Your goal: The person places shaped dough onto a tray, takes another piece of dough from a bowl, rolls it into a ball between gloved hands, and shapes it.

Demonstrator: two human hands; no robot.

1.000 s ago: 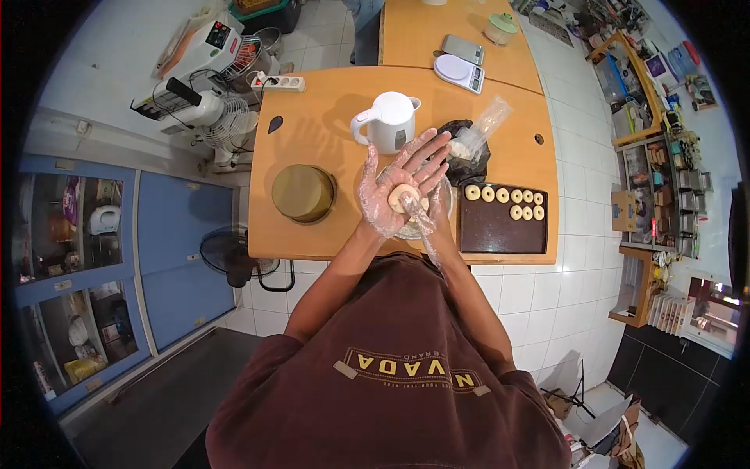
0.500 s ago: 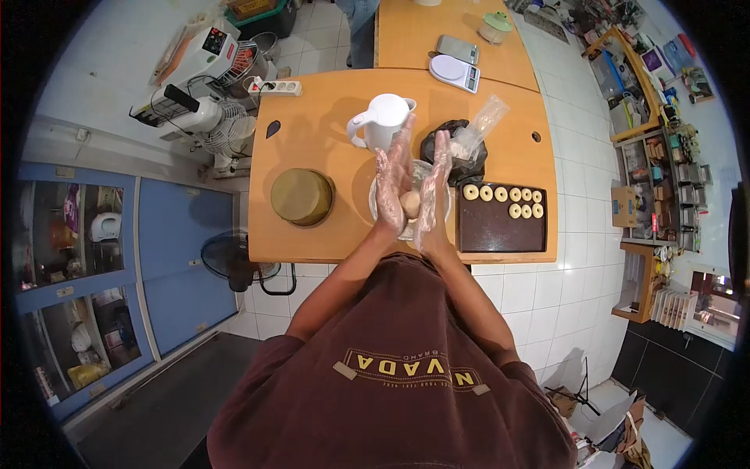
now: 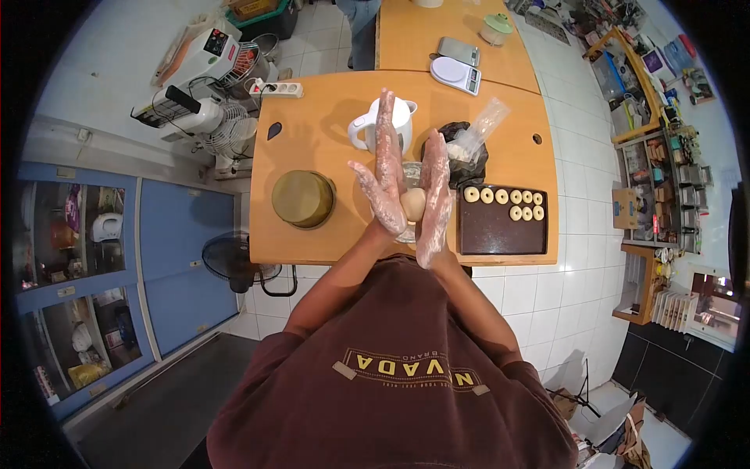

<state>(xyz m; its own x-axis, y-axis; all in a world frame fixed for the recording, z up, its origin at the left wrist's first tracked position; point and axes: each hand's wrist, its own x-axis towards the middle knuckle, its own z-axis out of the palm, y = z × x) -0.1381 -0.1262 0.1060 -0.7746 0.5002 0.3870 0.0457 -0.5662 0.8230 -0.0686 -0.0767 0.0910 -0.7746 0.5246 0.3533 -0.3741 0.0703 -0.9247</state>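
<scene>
A pale round dough ball (image 3: 413, 204) is pressed between my two palms. My left hand (image 3: 384, 176) lies against its left side, fingers stretched forward and thumb spread out to the left. Against its right side rests the palm of my right hand (image 3: 435, 195), fingers straight and together. Both hands wear clear plastic gloves dusted with flour. Below them a bowl (image 3: 411, 173) is mostly hidden. On a dark baking tray (image 3: 500, 236) to the right sit several ring-shaped dough pieces (image 3: 487, 195).
Beyond my hands stands a white pitcher (image 3: 400, 117). A black plastic bag (image 3: 469, 168) with a clear bag (image 3: 486, 127) is at its right. A brownish round container (image 3: 303, 198) stands at left. Farther back are a white kitchen scale (image 3: 455, 74) and a power strip (image 3: 277, 90).
My hands have turned and shifted against each other, the left reaching farther forward and its thumb spreading outward. The dough ball stays between the palms and shows more.
</scene>
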